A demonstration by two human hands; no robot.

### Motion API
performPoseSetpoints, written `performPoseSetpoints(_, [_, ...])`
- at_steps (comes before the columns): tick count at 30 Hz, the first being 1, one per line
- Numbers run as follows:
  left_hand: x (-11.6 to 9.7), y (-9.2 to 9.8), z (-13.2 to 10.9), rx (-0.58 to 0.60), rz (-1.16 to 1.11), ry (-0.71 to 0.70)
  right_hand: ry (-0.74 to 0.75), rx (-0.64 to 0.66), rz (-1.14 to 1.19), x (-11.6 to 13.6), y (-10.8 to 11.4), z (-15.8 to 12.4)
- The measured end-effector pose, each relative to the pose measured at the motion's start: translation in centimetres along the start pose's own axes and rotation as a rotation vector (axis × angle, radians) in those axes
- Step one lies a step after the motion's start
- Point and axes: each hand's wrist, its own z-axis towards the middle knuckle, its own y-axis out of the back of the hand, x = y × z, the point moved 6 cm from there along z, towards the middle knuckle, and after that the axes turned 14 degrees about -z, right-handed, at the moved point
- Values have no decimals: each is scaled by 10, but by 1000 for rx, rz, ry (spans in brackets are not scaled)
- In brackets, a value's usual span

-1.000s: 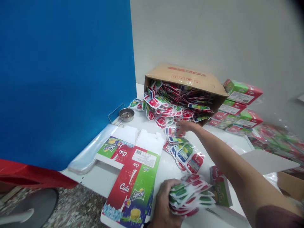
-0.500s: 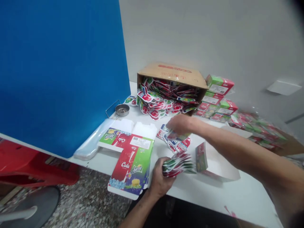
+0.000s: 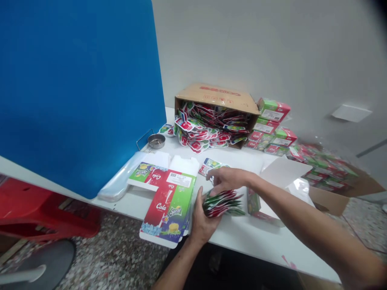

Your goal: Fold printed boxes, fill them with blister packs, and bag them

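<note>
Packs at the right edge of the worktop are blurred — print on the held sachets is too small to read.

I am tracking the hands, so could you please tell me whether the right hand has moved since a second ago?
Yes. The right hand has drawn back from the cardboard box toward the stack of packets in the left hand.

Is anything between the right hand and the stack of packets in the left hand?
Nothing visible. The right hand lies directly on top of the stack of packets, which the left hand grips at one end.
</note>
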Motion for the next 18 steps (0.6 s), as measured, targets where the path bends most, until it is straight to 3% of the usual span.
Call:
performPoseSetpoints(6, [-7,6,1,-27,230,-54,-169,-161,448,-28,-21,-48])
performPoseSetpoints(9, [-14,4,0,-33,334,-163,-272,-284,631,-27,-43,-49])
performPoseSetpoints(12, [-17,1,-2,-34,361,-228,-358,-400,654,-20,-51,-43])
performPoseSetpoints(18, [-7,2,2,4,215,-26,-386,-438,781,-18,-47,-55])
